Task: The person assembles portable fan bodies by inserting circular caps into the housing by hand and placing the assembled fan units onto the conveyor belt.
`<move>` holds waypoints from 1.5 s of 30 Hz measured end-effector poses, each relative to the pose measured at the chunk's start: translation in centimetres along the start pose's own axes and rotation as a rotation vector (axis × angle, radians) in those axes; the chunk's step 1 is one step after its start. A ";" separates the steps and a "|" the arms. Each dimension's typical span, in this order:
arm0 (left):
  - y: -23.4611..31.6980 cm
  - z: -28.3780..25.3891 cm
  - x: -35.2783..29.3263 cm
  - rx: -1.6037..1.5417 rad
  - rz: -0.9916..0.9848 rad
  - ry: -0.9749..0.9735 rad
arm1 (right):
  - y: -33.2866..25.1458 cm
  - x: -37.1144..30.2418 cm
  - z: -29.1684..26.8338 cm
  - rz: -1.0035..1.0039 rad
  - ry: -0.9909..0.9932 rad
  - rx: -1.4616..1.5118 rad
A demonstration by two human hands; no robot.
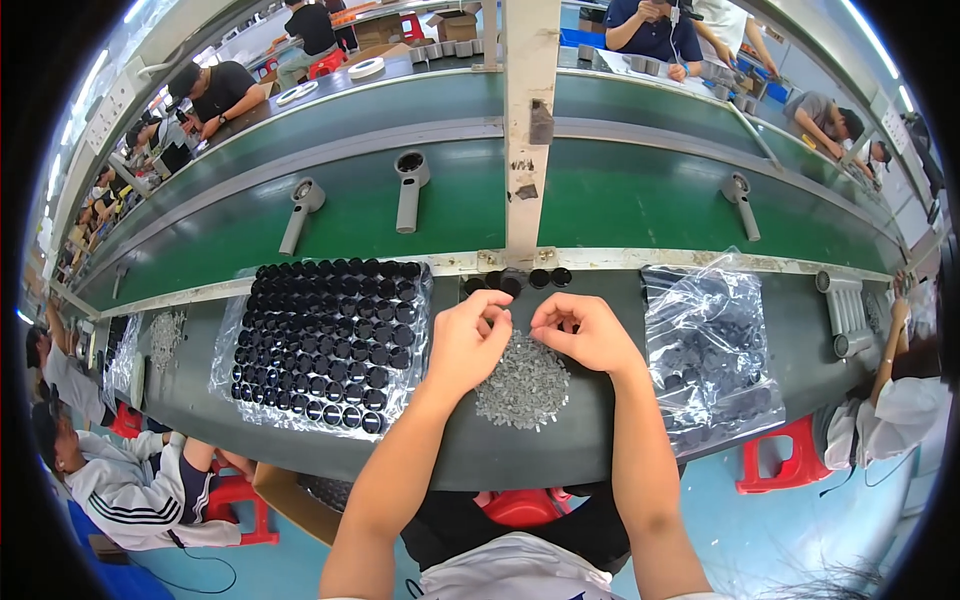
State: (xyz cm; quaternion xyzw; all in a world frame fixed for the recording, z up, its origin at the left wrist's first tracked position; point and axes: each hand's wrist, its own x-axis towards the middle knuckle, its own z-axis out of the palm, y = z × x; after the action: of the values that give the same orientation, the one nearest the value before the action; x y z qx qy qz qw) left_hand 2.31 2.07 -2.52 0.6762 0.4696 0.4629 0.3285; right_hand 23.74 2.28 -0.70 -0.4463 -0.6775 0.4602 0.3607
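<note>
My left hand (469,342) and my right hand (588,334) are close together over a heap of small, pale grey translucent pieces (523,388). The fingers of both are curled into pinches, and whatever they hold is too small or too hidden to name. Just beyond my left fingertips lie several black round caps (540,279), partly covered by the hand. To the left, rows of glossy black round caps (330,335) cover a clear plastic sheet (222,360). On the right lies a clear plastic bag (705,350) with dark contents I cannot make out.
A white upright post (522,130) stands beyond my hands. Behind the bench ledge runs a green conveyor belt (620,200) carrying grey handheld devices (408,190). Grey cylindrical parts (848,312) lie far right. Red stools (780,455) and other people flank the bench.
</note>
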 end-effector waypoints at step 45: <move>0.9 0.0 -0.3 -0.138 0.155 -0.060 | -0.3 0.4 1.2 0.022 0.083 0.446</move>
State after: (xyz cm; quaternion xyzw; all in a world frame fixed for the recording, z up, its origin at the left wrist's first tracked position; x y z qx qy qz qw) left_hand 2.55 1.51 -1.84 0.6996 0.3729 0.4980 0.3514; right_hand 22.44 2.19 -0.80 -0.3814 -0.5388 0.5837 0.4727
